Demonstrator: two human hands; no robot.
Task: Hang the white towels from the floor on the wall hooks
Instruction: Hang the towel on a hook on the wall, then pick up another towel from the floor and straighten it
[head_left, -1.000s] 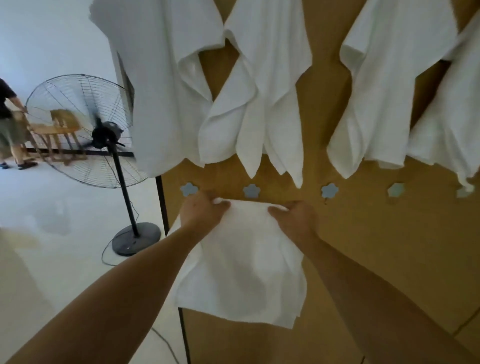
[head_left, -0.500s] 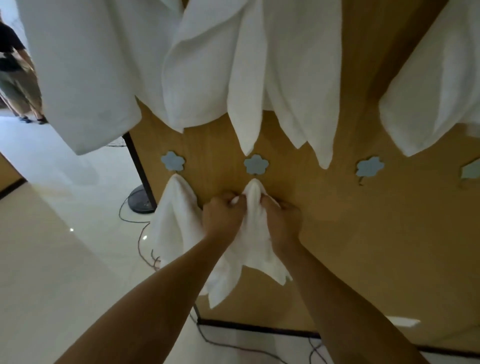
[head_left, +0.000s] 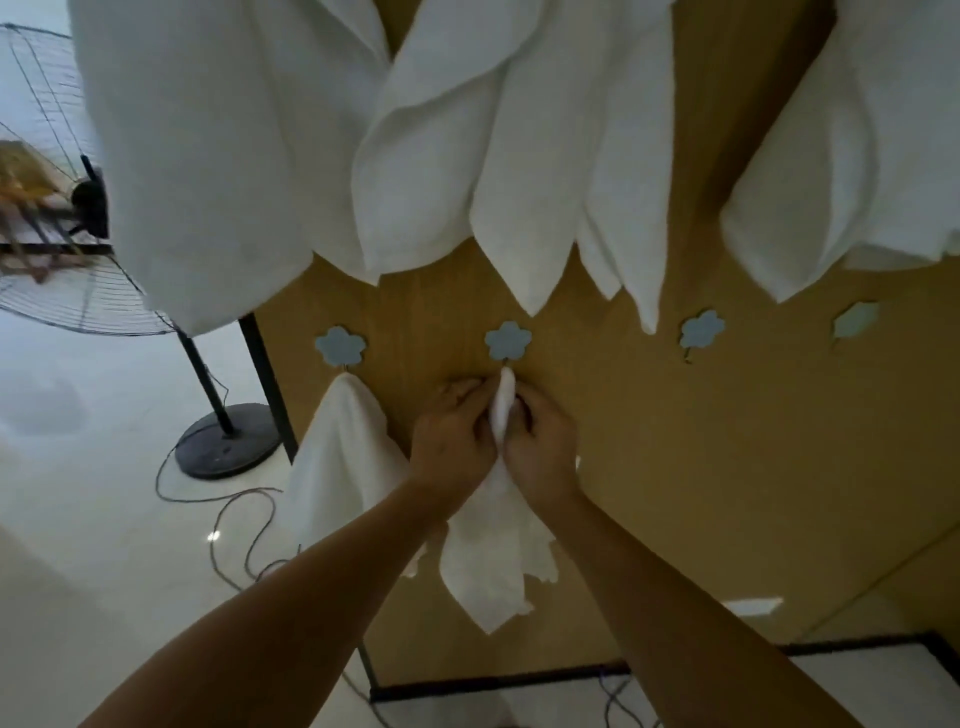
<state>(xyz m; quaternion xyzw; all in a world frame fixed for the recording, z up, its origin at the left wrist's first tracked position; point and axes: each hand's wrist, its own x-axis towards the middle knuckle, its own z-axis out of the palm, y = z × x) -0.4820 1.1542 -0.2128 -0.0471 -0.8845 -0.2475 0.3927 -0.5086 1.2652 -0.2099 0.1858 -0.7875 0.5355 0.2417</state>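
My left hand (head_left: 453, 441) and my right hand (head_left: 540, 447) pinch a bunched white towel (head_left: 493, 566) between them. Its gathered top touches the blue flower-shaped hook (head_left: 507, 340) on the wooden board (head_left: 701, 467). The rest of the towel hangs down below my hands. Another white towel (head_left: 343, 467) hangs from the flower hook (head_left: 340, 345) to the left. Two more flower hooks (head_left: 701, 329) (head_left: 854, 321) to the right carry nothing. Several white towels (head_left: 519, 156) hang from an upper row and hide their own hooks.
A standing fan (head_left: 78, 208) with a round black base (head_left: 226, 441) stands on the pale floor at left. Its cable (head_left: 228, 530) loops across the floor. The board's black frame leg (head_left: 267, 384) runs down its left edge.
Both hands bunched the flat towel together and raised its gathered top up to the second flower hook. The view tilted, bringing the fan back in at left.
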